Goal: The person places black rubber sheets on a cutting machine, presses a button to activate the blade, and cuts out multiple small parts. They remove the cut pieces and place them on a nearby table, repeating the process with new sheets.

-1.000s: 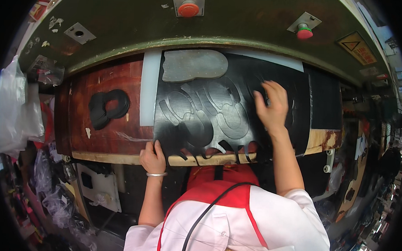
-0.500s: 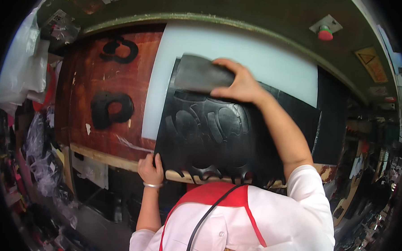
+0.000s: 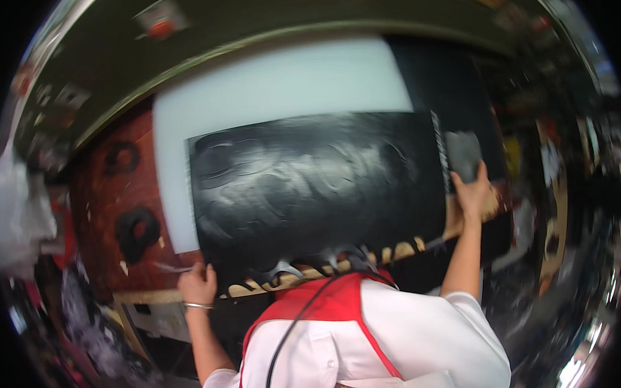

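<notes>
Right grip point(image 3: 472, 194), thumb and fingers spread, clasps the grey plate point(image 3: 464, 153) just beyond it. Left grip point(image 3: 198, 284), curled, pinches the black sheet point(image 3: 318, 187) stretching rightward; beyond it, leftward, dark ring-shaped pieces point(image 3: 127, 236) lie on the reddish desk point(image 3: 95, 212).

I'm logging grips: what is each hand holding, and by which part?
Right hand: the grey plate, by its near end. Left hand: at the black sheet, near-left corner; grip unclear.
</notes>
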`<action>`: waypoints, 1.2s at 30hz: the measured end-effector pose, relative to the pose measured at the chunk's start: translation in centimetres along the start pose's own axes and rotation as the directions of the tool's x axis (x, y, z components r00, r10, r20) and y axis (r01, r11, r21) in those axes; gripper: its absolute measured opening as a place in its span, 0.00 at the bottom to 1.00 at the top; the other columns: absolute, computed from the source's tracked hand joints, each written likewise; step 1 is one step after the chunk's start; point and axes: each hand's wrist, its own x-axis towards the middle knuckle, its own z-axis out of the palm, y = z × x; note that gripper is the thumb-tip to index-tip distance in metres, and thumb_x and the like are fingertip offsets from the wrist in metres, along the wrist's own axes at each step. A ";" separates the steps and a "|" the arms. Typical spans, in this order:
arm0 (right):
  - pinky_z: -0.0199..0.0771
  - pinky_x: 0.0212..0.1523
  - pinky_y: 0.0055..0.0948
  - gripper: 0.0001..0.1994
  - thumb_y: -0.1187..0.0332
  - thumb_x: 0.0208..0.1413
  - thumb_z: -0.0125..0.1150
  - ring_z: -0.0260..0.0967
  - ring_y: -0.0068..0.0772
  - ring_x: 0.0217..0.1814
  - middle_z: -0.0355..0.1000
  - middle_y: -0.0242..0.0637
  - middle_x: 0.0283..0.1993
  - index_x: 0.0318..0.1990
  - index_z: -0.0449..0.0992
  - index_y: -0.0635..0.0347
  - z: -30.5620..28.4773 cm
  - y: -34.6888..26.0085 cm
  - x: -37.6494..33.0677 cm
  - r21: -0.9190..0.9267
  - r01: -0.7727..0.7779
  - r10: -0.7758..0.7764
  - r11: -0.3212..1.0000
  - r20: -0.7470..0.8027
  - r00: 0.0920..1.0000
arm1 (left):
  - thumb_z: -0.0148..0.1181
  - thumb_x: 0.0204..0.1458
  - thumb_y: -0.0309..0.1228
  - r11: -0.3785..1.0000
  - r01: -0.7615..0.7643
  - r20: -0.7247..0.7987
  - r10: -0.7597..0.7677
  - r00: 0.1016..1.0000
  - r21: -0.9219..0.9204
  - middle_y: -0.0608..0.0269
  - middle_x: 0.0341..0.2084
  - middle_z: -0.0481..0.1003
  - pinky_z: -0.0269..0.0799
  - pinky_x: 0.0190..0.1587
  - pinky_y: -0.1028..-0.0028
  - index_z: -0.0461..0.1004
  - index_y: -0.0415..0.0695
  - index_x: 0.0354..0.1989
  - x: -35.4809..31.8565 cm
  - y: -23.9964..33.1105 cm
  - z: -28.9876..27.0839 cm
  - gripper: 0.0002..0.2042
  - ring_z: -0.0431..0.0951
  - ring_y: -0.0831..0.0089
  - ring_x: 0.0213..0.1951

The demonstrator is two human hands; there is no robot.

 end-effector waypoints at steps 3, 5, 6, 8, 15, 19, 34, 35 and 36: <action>0.64 0.55 0.43 0.24 0.64 0.42 0.71 0.64 0.52 0.54 0.69 0.48 0.50 0.48 0.73 0.61 -0.8 1.3 -3.6 -0.100 0.405 -0.417 0.909 -0.184 0.890 | 0.63 0.45 0.33 0.938 -0.256 -0.153 0.295 0.943 0.234 0.56 0.17 0.74 0.68 0.30 0.60 0.77 0.46 0.30 4.7 3.2 -5.5 0.06 0.75 0.55 0.24; 0.71 0.41 0.37 0.15 0.64 0.44 0.70 0.72 0.47 0.40 0.74 0.44 0.37 0.38 0.76 0.63 -0.8 1.5 -6.3 0.226 0.356 -0.338 0.907 -0.116 0.934 | 0.62 0.51 0.31 0.936 -0.339 -0.227 0.352 0.908 0.094 0.59 0.16 0.72 0.65 0.29 0.62 0.77 0.46 0.32 7.6 8.3 -7.5 0.04 0.72 0.58 0.21; 0.72 0.31 0.33 0.15 0.62 0.45 0.71 0.72 0.43 0.28 0.74 0.42 0.28 0.34 0.76 0.65 -0.7 1.4 -7.2 0.355 0.157 -0.194 0.922 0.071 0.978 | 0.62 0.52 0.31 0.899 -0.437 -0.285 0.416 0.863 -0.009 0.59 0.17 0.73 0.66 0.29 0.64 0.78 0.46 0.34 8.5 11.8 -7.7 0.04 0.72 0.60 0.22; 0.71 0.27 0.31 0.16 0.61 0.48 0.71 0.72 0.33 0.24 0.74 0.38 0.26 0.32 0.76 0.66 -0.6 1.8 -7.5 0.373 -0.146 0.014 0.916 0.335 0.942 | 0.63 0.50 0.30 0.730 -0.653 -0.368 0.561 0.742 -0.203 0.60 0.23 0.76 0.68 0.33 0.64 0.78 0.45 0.36 9.3 20.2 -6.1 0.06 0.73 0.61 0.26; 0.69 0.51 0.26 0.21 0.68 0.55 0.65 0.68 0.24 0.49 0.72 0.34 0.48 0.54 0.69 0.67 -1.3 4.3 -5.4 0.674 -0.578 -0.315 0.460 0.732 0.604 | 0.69 0.39 0.46 0.193 -0.956 -0.039 0.978 0.207 -0.220 0.54 0.42 0.70 0.63 0.51 0.62 0.70 0.39 0.53 2.0 39.8 2.8 0.34 0.69 0.58 0.47; 0.65 0.56 0.27 0.24 0.67 0.54 0.66 0.67 0.25 0.53 0.72 0.35 0.51 0.57 0.68 0.65 -1.1 4.3 -5.3 0.660 -0.688 -0.410 0.302 0.741 0.532 | 0.67 0.43 0.39 0.190 -0.949 -0.188 0.952 0.240 -0.250 0.54 0.40 0.72 0.67 0.51 0.61 0.72 0.37 0.50 1.2 39.6 5.0 0.26 0.72 0.58 0.45; 0.72 0.34 0.39 0.13 0.62 0.52 0.66 0.72 0.42 0.31 0.72 0.46 0.29 0.33 0.73 0.63 -3.1 -4.4 -11.5 0.644 0.113 -0.525 0.757 0.496 0.692 | 0.38 0.67 0.36 0.447 -0.688 -0.604 0.337 0.722 -0.572 0.63 0.22 0.71 0.70 0.31 0.73 0.73 0.34 0.41 12.6 28.3 -14.6 0.19 0.73 0.74 0.24; 0.72 0.28 0.33 0.18 0.56 0.59 0.59 0.72 0.38 0.26 0.70 0.43 0.23 0.30 0.72 0.64 -2.3 -4.7 -11.2 0.684 -0.114 -0.533 0.720 0.651 0.540 | 0.41 0.64 0.31 0.626 -0.692 -0.566 0.444 0.695 -0.358 0.59 0.26 0.74 0.71 0.32 0.72 0.75 0.36 0.41 11.0 29.0 -12.6 0.15 0.74 0.72 0.25; 0.65 0.15 0.27 0.19 0.55 0.66 0.50 0.70 0.26 0.18 0.72 0.37 0.25 0.34 0.71 0.64 -1.5 -4.9 -10.6 0.514 -0.474 -0.454 0.714 0.857 0.245 | 0.48 0.56 0.25 0.733 -0.678 -0.456 0.623 0.635 0.056 0.55 0.30 0.75 0.73 0.33 0.69 0.75 0.38 0.40 9.4 29.9 -10.2 0.09 0.76 0.66 0.28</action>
